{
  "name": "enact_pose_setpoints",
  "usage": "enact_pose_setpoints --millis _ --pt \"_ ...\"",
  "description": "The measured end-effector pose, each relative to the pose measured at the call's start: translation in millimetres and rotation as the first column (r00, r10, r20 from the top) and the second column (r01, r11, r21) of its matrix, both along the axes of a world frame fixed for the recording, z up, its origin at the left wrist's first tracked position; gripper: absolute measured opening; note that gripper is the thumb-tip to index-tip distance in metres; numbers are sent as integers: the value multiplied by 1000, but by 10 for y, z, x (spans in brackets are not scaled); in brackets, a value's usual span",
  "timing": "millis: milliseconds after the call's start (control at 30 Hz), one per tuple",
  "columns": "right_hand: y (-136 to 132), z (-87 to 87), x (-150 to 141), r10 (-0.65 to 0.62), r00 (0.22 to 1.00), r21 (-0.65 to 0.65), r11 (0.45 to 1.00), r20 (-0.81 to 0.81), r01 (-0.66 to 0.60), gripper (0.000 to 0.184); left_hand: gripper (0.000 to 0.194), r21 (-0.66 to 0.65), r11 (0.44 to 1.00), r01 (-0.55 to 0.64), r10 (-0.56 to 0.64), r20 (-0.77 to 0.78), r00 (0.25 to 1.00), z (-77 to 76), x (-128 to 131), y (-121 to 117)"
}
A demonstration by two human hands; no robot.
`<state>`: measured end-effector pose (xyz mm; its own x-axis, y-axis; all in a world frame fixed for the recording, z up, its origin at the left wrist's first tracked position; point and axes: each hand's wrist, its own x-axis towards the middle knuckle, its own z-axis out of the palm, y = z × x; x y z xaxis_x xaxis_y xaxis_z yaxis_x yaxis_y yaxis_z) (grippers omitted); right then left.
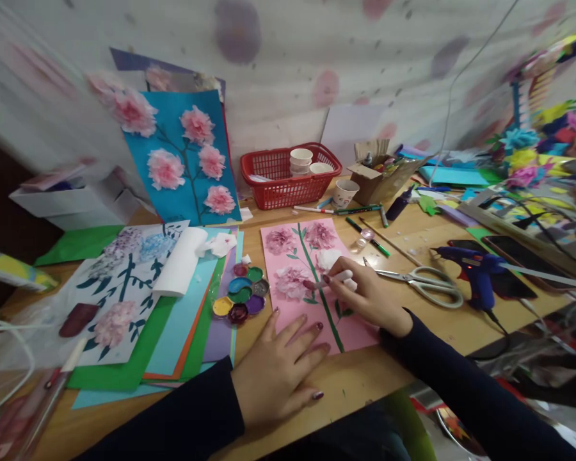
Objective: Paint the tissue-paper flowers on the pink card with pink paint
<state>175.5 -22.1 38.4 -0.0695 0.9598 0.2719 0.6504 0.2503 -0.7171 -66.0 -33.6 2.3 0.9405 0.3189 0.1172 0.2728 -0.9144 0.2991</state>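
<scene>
White brush (343, 276): looks light and stiff in the handle, soft at the dark-red tip; best held low, just behind that tip, and look, that's the spot!
Right hand (372, 296): fingers pinched closed round the brush, no gap, tip poking out past them, towards the sheet's left edge.
Pink flower (290, 282): here's the tip, at its right side, touching or barely off, can't tell; ruffled, probably flimsy, easily crushed or torn.
Pink sheet (360, 334): near the desk's (348, 387) front edge, under the brush; likely light, bendy and prone to slide, so pin it by a corner.
Left hand (281, 371): spread wide, palm down, gripping nothing, fingertips over the sheet's lower-left corner.
Paint pots (241, 294): clustered just beyond the sheet's left edge.
Scissors (408, 278): off its right edge, handles towards the desk's right end.
</scene>
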Motion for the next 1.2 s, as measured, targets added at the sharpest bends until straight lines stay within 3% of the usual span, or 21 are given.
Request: enact_pose_setpoints --millis 100,200,400,467,533,667,867,967,1033,1100,1200 --pt "75 -7 27 -56 979 -120 992 -194 33 22 53 5 1000 4 -3 -15 1000 -6 -4 -2" --pt "179 -40 46 -172 951 -100 984 -256 151 24 52 9 1000 5 -5 -35 999 -15 -4 -4" --pt "293 -104 59 -180 876 -329 944 -447 26 24 53 9 1000 14 -14 -47 999 -25 5 -2" --pt "323 -113 70 -211 852 -326 944 -479 51 25 53 5 1000 14 -14 -48 999 -23 3 -2" --pt "360 -116 91 -197 855 -314 949 -479 43 27 52 -3 1000 12 -12 -58 998 -21 0 -3" --pt "442 -91 120 -169 886 -429 903 -431 -37 27 51 -6 1000 11 -11 -57 998 -17 -3 -2" --pt "598 -7 -10 -21 953 -152 988 -303 -27 27 51 16 1000 13 -12 -44 999 -22 1 -2" --pt "653 51 -72 42 958 -243 963 -284 -114 23 51 27 1000 10 -8 -42 999 -38 -1 0" --pt "684 100 -95 87 947 -357 912 -310 -201 21 52 38 999 9 -8 -34 999 -46 0 1" --pt "724 148 -122 93 949 -392 895 -302 -213 20 52 51 999 9 -8 -22 1000 -48 2 3" --pt "793 200 -199 112 985 -239 961 -130 -141 19 51 50 999 10 -9 -16 1000 -37 8 7"
